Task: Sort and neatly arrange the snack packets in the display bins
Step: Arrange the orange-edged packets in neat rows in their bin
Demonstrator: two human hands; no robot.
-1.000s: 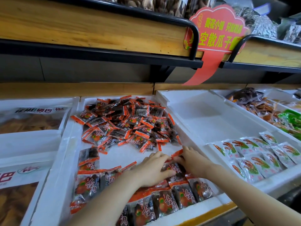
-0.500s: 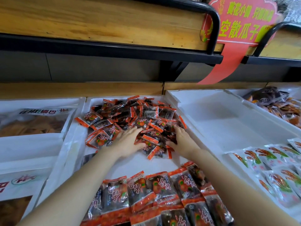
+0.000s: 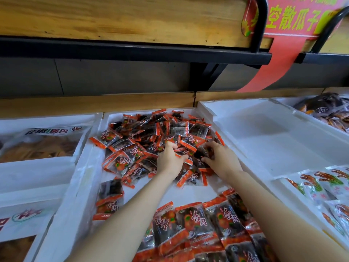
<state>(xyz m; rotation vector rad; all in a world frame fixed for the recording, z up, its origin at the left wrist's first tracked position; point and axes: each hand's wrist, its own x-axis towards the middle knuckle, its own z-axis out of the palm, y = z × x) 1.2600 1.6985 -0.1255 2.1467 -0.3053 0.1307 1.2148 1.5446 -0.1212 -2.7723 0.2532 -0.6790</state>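
Snack packets (image 3: 151, 137) lie heaped at the far end of the white foam bin (image 3: 83, 178); your left hand (image 3: 170, 160) and right hand (image 3: 221, 159) both grip packets at the heap's near edge.
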